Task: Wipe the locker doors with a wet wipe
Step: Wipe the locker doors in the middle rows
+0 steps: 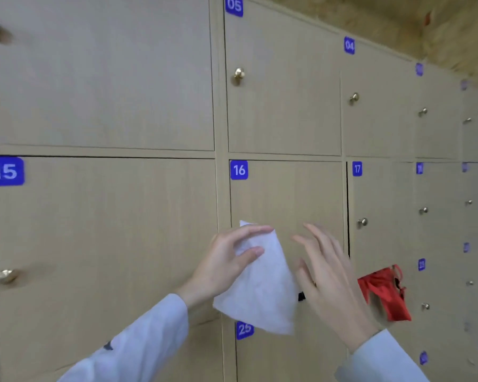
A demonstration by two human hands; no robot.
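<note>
The white, creased wet wipe point(260, 282) hangs in front of the lower half of the beige wood-grain locker door numbered 16 point(287, 199), its long axis running from a top corner near the left edge of that door down to a broad bottom edge that covers part of the blue label 25 point(244, 330) on the door below. Whether the wipe touches the door cannot be told.

The left hand point(229, 260) pinches the wipe near its top, thumb on the near face and fingers curled over the upper edge. It is the hand in charge of the wipe.

The right hand point(326, 277) is just to the right of the wipe, fingers spread and nearly straight, holding nothing; its thumb comes close to the wipe's right edge, though contact is not clear. It looks poised to take the free edge, probably to spread or fold the wipe before it is pressed flat on the door.

Farther right, a red cloth pouch point(384, 293) hangs on the door numbered 17 point(381, 194), partly behind the right hand.
</note>
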